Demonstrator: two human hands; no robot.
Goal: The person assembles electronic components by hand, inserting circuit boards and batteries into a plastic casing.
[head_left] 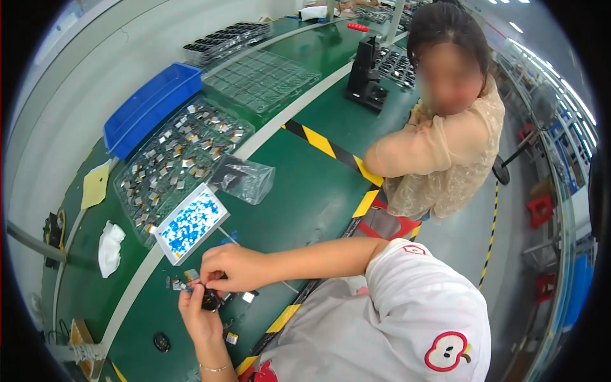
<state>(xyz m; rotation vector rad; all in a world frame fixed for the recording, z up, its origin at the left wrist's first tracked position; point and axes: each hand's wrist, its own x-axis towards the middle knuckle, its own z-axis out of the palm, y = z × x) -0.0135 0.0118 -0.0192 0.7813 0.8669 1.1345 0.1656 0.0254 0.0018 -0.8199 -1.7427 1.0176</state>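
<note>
My left hand is closed on a small dark round part, its thumb and fingertips pinched at the upper end. My right hand reaches over from the right, fingers pinched together against the left fingertips; whatever is between them is too small to make out. Around both hands lie small silver-and-yellow components with dark bits, and another silver component rests by the left wrist. A black oval part sits on the green table left of my left forearm.
Just beyond my hands stands a white box of small blue-and-white pieces. Behind it are a clear tray of small components, a plastic bag, a blue bin and a black press with a red handle. A person sits at right, arms folded.
</note>
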